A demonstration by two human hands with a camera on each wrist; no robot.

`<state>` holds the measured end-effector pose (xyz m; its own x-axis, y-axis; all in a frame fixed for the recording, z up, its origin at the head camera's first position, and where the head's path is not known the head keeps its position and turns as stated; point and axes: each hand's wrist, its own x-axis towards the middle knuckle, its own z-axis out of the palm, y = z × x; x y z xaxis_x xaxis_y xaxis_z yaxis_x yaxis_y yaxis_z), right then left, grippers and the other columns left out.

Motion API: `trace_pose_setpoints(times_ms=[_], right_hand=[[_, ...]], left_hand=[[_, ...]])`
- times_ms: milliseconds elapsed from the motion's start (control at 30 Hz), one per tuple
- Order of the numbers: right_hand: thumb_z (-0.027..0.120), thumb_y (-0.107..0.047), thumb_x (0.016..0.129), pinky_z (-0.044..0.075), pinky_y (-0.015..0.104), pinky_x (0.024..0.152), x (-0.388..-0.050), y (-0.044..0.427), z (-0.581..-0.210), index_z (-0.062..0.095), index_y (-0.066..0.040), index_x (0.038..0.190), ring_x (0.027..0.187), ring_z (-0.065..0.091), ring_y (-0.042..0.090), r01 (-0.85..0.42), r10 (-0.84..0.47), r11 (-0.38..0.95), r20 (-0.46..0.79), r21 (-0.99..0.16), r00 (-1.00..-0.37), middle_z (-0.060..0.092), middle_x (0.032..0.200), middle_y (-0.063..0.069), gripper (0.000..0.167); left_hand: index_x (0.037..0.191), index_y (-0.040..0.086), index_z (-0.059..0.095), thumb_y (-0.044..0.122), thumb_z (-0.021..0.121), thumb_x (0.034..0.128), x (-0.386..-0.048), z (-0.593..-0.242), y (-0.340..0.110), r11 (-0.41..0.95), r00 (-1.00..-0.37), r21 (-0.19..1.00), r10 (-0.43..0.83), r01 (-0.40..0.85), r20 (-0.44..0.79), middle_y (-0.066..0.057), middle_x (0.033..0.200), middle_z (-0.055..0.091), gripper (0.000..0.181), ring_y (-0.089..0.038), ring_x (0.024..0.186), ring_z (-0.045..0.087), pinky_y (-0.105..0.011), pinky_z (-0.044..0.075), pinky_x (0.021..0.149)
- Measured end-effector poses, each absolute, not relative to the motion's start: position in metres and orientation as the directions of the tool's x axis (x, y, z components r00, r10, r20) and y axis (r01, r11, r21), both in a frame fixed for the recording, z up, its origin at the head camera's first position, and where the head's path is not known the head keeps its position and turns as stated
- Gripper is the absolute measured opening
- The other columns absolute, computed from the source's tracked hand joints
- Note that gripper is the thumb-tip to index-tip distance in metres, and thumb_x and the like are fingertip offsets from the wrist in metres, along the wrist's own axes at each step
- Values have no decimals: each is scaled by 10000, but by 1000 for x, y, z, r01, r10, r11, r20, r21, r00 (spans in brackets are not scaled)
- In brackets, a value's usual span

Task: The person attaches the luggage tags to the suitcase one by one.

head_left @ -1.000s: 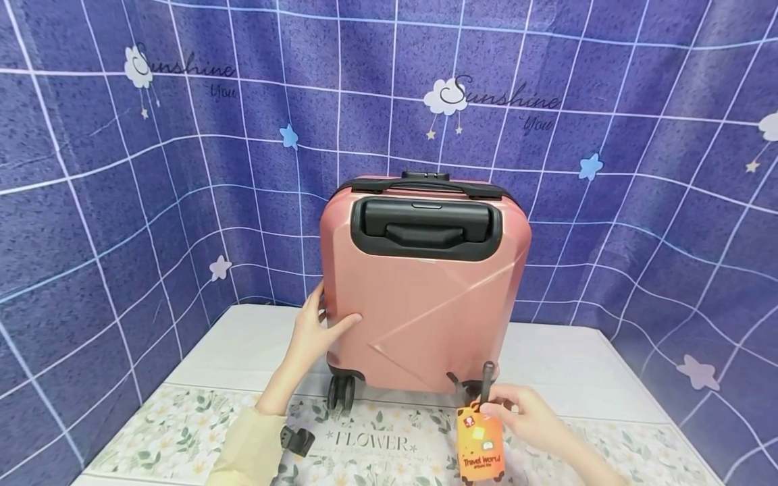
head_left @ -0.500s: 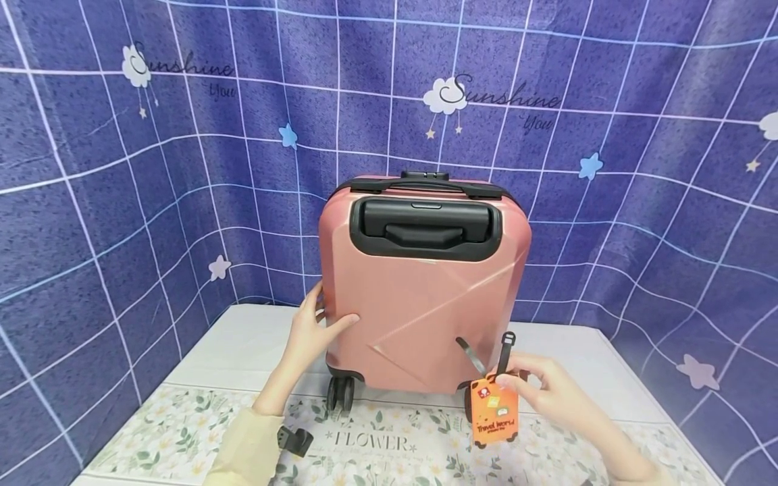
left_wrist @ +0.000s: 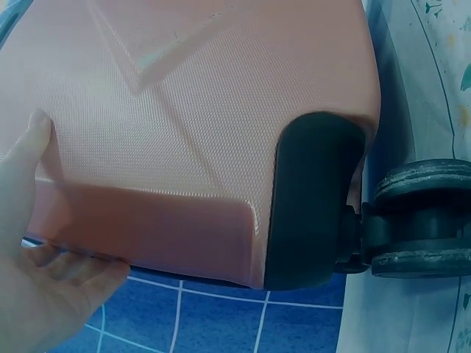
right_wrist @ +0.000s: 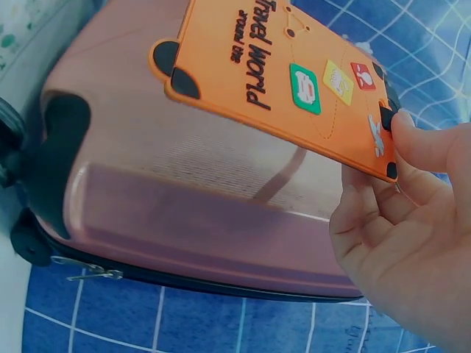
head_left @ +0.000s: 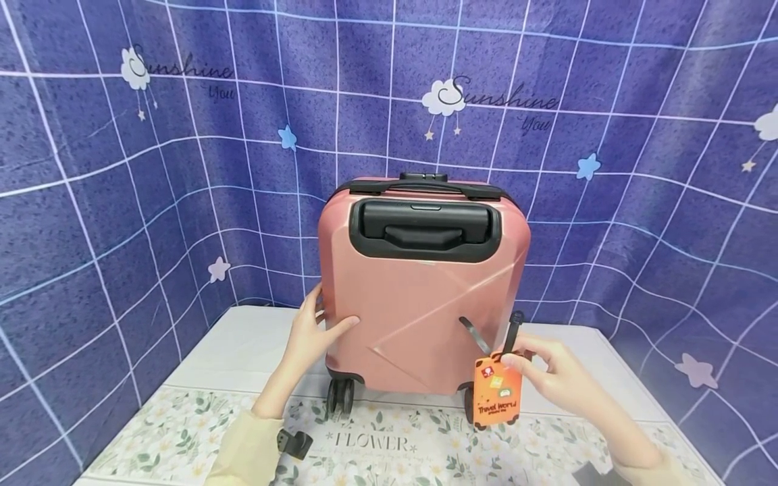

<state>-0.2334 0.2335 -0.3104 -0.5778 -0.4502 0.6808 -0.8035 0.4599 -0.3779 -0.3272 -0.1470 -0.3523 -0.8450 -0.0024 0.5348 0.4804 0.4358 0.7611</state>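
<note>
A pink hard-shell suitcase stands upright, its black telescopic handle pushed down in its recess. My left hand holds the suitcase's left side; in the left wrist view the thumb lies on the broad face and the fingers lie along the side. An orange luggage tag reading "Travel World" hangs from my right hand, pinched at its top by thumb and fingers before the suitcase's lower right corner. The tag's black strap sticks up, with its buckle end above the fingers.
Black caster wheels support the suitcase on a white surface with a flowered mat along the front. A blue gridded curtain hangs behind and at both sides. Zipper pulls show low on the suitcase's side.
My right hand has raised the luggage tag and carried it slightly right, from near the mat to the suitcase's lower right corner. My left hand stays on the suitcase.
</note>
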Motion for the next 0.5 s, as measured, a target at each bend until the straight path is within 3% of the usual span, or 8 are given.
trace_pose_setpoints(times_ms=[333,500], right_hand=[[634,93,808,413,183,642,-236,231,-298,668,-181,896,727,529,27,-803,-410,471,716,-366,-566,614,782,-74,290],[644,115,784,412,167,646,-237,231,-292,668,-162,902,718,520,29,-822,-402,466,749,-327,-526,604,768,-68,303]], left_hand=[[1464,75,256,330,793,742,-328,-355,-146,447,-844,757,-6,477,536,-164,1379,428,935,-316,1245,466,-452,441,1003],[1465,77,255,320,792,744,-326,-353,-146,445,-842,755,-5,481,539,-162,1371,433,932,-314,1242,467,-452,439,1005]])
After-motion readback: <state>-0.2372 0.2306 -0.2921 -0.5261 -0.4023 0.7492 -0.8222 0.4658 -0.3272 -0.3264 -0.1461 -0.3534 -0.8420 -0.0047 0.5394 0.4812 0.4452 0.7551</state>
